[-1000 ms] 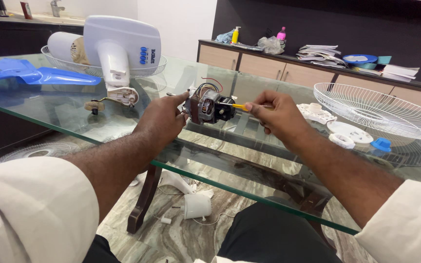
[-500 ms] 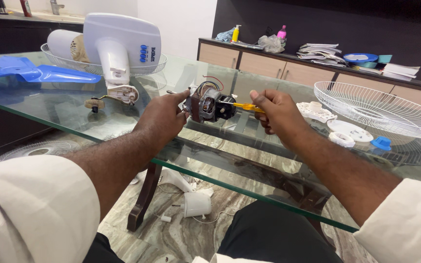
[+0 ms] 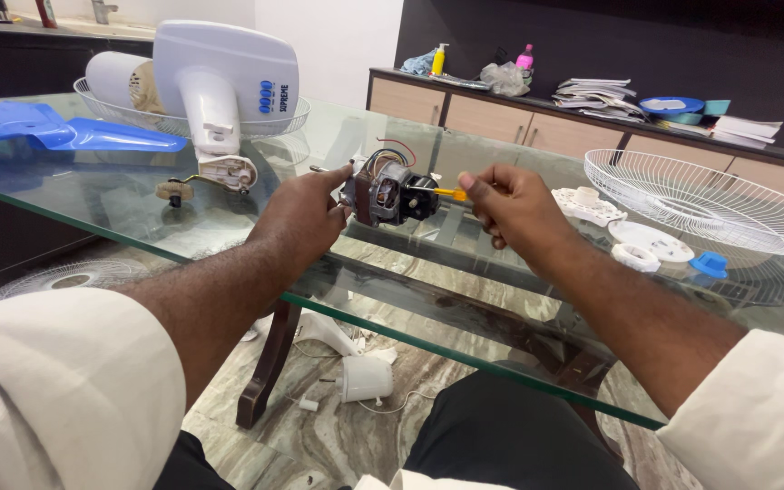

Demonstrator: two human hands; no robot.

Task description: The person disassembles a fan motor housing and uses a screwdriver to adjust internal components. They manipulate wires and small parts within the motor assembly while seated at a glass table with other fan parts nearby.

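A: Going left to right, what lies on the glass tabletop point(image 3: 129, 204), and how many of each?

B: At the far left, one blue fan blade point(image 3: 65, 134). Next to it, one white fan housing point(image 3: 225, 86) resting in one wire guard point(image 3: 294, 113), with a small brass-coloured crank piece point(image 3: 177, 190) near its foot. At the middle, one fan motor point(image 3: 388, 192) with coloured wires on top. To the right, three small white plastic parts point(image 3: 639, 245), one blue cap point(image 3: 709, 265), and a second wire guard point(image 3: 710, 201), dish-shaped, at the far right.

A: And the fingers?

B: The left hand point(image 3: 299, 218) closes its fingers point(image 3: 333, 177) on the motor's left end, holding it just above the glass. The right hand point(image 3: 512, 209) is curled narrow, pinching a yellow-handled screwdriver point(image 3: 451, 193) whose tip meets the motor's right end.

A: The room?

B: A dark far wall with a long wooden sideboard point(image 3: 537, 122) carrying bottles, a bag, stacked papers and a blue dish. Under the glass, a marbled floor point(image 3: 356, 436) with one white plastic cup-shaped piece point(image 3: 367, 377) and a cord.
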